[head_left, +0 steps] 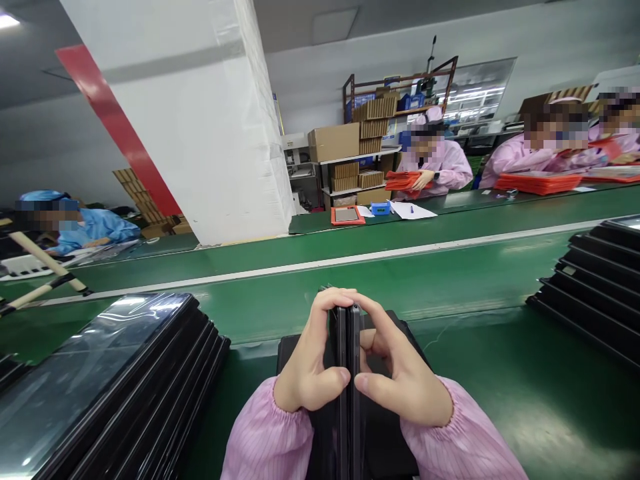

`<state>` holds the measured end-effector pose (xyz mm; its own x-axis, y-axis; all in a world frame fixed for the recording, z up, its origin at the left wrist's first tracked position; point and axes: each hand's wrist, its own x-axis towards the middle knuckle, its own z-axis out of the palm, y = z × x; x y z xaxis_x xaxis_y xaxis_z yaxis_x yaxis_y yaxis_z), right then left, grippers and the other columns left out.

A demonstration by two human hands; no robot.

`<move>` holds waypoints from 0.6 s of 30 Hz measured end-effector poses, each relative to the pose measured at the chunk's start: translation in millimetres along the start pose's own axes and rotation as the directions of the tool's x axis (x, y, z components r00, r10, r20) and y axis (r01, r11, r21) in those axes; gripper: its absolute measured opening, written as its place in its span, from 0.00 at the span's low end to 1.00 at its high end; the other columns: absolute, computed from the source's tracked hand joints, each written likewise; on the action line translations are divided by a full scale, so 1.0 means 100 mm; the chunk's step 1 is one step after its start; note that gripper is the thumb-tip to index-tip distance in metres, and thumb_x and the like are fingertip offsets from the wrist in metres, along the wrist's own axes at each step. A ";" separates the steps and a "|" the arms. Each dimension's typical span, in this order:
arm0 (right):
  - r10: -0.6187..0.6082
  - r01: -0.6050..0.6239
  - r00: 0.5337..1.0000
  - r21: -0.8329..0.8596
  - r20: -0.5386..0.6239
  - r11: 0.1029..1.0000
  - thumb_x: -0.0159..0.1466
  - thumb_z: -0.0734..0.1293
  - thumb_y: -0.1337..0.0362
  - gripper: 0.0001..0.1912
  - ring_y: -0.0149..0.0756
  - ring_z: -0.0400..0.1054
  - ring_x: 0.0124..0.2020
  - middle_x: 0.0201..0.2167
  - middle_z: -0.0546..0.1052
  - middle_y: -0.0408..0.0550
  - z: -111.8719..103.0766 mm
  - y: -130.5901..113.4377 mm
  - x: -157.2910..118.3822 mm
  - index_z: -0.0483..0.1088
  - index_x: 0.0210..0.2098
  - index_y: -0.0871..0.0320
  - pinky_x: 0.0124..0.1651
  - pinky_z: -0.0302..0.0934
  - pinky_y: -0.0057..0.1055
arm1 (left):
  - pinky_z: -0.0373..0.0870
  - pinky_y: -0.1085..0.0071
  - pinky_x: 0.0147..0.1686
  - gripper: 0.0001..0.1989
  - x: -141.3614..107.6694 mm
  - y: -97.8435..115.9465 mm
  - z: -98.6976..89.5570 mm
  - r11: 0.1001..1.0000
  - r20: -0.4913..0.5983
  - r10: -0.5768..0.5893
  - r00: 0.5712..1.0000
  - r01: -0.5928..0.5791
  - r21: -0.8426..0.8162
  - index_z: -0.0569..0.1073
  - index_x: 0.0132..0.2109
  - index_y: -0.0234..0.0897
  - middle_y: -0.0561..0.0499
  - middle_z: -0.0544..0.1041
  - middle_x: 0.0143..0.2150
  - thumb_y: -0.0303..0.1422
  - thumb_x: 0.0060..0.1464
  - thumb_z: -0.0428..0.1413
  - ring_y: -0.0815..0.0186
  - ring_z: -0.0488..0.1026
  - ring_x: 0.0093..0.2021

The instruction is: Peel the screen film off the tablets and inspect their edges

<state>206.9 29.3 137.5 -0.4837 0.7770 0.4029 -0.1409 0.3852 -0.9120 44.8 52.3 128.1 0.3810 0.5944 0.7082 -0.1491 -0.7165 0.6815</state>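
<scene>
Bright ceiling lamp [7,21], glare on black panels [95,373], edges bowed by wide-angle distortion

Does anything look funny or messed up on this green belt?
Nothing stands out. The black panels lean in tidy rows, and the left hand and right hand hold two dark panels upright together.

the left forearm [267,433] comes up from about seven o'clock and the right forearm [463,433] from about five o'clock, both covered by pink sleeves [265,443] gathered at the wrists [283,393]. the left hand [307,360] and right hand [400,377] meet near the centre, palms facing each other and closed in a grip. the fingers [330,300] arch toward twelve o'clock, while the thumbs [333,383] press inward, their tips almost meeting.
</scene>
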 end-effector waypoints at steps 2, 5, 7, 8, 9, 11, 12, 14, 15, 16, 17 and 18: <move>0.011 -0.010 1.000 0.003 -0.026 1.000 0.53 0.64 0.71 0.43 0.27 0.58 0.20 0.21 0.62 0.32 -0.01 0.00 0.00 0.48 0.67 0.54 0.26 0.53 0.25 | 0.56 0.54 0.62 0.27 0.01 -0.01 0.01 1.000 0.002 -0.005 1.000 0.005 0.001 0.60 0.60 0.51 0.48 0.61 0.60 0.48 0.55 0.55 0.53 0.57 0.61; 0.020 -0.020 0.999 -0.007 -0.027 1.000 0.53 0.64 0.70 0.44 0.28 0.59 0.21 0.21 0.62 0.32 -0.01 0.00 0.02 0.46 0.67 0.55 0.27 0.54 0.26 | 0.59 0.54 0.59 0.28 0.03 -0.02 0.02 1.000 0.006 -0.006 1.000 0.006 -0.010 0.60 0.60 0.51 0.48 0.61 0.60 0.48 0.54 0.55 0.54 0.60 0.59; 0.027 -0.027 0.999 -0.014 -0.025 1.000 0.53 0.64 0.70 0.44 0.28 0.59 0.21 0.21 0.62 0.32 -0.01 -0.03 0.02 0.46 0.68 0.55 0.27 0.55 0.26 | 0.60 0.54 0.59 0.28 0.03 -0.02 0.03 1.000 -0.006 -0.012 1.000 0.012 -0.022 0.61 0.60 0.51 0.47 0.61 0.60 0.49 0.54 0.55 0.53 0.60 0.59; 0.031 -0.032 0.999 -0.020 -0.028 0.999 0.53 0.63 0.71 0.44 0.28 0.59 0.21 0.21 0.62 0.32 -0.01 -0.04 0.01 0.46 0.68 0.55 0.27 0.55 0.26 | 0.60 0.53 0.58 0.27 0.03 -0.02 0.03 0.999 -0.014 -0.017 1.000 0.017 -0.028 0.61 0.59 0.50 0.47 0.61 0.60 0.48 0.54 0.55 0.52 0.60 0.59; 0.035 -0.036 0.999 -0.028 -0.033 0.999 0.53 0.63 0.72 0.44 0.28 0.59 0.21 0.21 0.62 0.32 0.00 -0.06 0.00 0.47 0.67 0.54 0.27 0.55 0.26 | 0.61 0.53 0.58 0.27 0.02 -0.02 0.04 0.999 -0.020 -0.021 1.000 0.020 -0.036 0.61 0.59 0.50 0.47 0.62 0.59 0.48 0.54 0.56 0.52 0.61 0.58; 0.036 -0.039 0.998 -0.052 -0.043 0.998 0.52 0.63 0.73 0.44 0.28 0.59 0.21 0.21 0.63 0.32 0.01 -0.09 -0.02 0.48 0.67 0.53 0.27 0.55 0.26 | 0.61 0.52 0.57 0.26 0.01 -0.02 0.07 0.999 -0.038 -0.017 0.999 0.015 -0.052 0.62 0.58 0.50 0.47 0.62 0.58 0.47 0.54 0.56 0.52 0.62 0.57; 0.028 -0.031 0.999 -0.063 -0.047 0.998 0.53 0.62 0.74 0.43 0.28 0.59 0.21 0.21 0.63 0.32 0.02 -0.09 -0.03 0.49 0.66 0.53 0.28 0.55 0.26 | 0.62 0.53 0.57 0.25 0.00 -0.02 0.09 0.998 -0.056 -0.009 0.998 0.006 -0.055 0.63 0.58 0.50 0.47 0.63 0.56 0.47 0.54 0.55 0.53 0.63 0.56; -0.007 0.002 0.998 -0.072 -0.068 0.997 0.56 0.63 0.72 0.38 0.29 0.59 0.22 0.21 0.62 0.33 0.03 -0.09 -0.05 0.52 0.64 0.52 0.28 0.56 0.26 | 0.61 0.55 0.58 0.21 0.00 -0.01 0.14 0.999 -0.113 0.002 0.994 -0.007 -0.041 0.65 0.55 0.49 0.48 0.65 0.54 0.45 0.56 0.54 0.55 0.63 0.56; -0.025 0.020 0.996 -0.067 -0.086 0.998 0.58 0.63 0.70 0.34 0.29 0.59 0.22 0.21 0.61 0.33 0.04 -0.08 -0.06 0.54 0.63 0.52 0.27 0.55 0.26 | 0.61 0.56 0.58 0.18 -0.01 0.00 0.16 1.000 -0.145 0.006 0.989 -0.009 -0.025 0.66 0.54 0.48 0.49 0.67 0.53 0.44 0.57 0.53 0.56 0.64 0.56; -0.040 0.034 0.994 -0.057 -0.106 0.998 0.61 0.62 0.69 0.30 0.29 0.58 0.22 0.20 0.60 0.33 0.05 -0.07 -0.06 0.56 0.62 0.51 0.26 0.55 0.26 | 0.60 0.58 0.58 0.16 -0.01 0.01 0.18 1.000 -0.172 0.006 0.985 -0.007 -0.007 0.67 0.53 0.48 0.49 0.68 0.52 0.42 0.59 0.53 0.57 0.64 0.56; -0.048 0.043 0.991 -0.041 -0.126 0.998 0.63 0.61 0.67 0.27 0.29 0.57 0.21 0.20 0.60 0.33 0.05 -0.05 -0.06 0.57 0.61 0.51 0.25 0.53 0.25 | 0.60 0.59 0.58 0.14 0.00 0.02 0.19 1.000 -0.190 0.004 0.982 -0.003 0.008 0.68 0.52 0.47 0.50 0.69 0.52 0.40 0.60 0.52 0.58 0.64 0.56; -0.050 0.048 0.989 -0.023 -0.142 0.999 0.64 0.61 0.67 0.25 0.28 0.56 0.20 0.20 0.60 0.33 0.06 -0.04 -0.06 0.58 0.60 0.51 0.23 0.53 0.24 | 0.60 0.59 0.58 0.13 0.00 0.02 0.21 1.000 -0.202 0.001 0.979 0.002 0.016 0.68 0.52 0.47 0.50 0.70 0.51 0.38 0.60 0.51 0.58 0.65 0.56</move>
<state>204.8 20.1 138.0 -0.3486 0.8194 0.4551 -0.1440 0.4330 -0.8898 63.3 43.1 126.0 0.1886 0.6549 0.7318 -0.1339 -0.7211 0.6798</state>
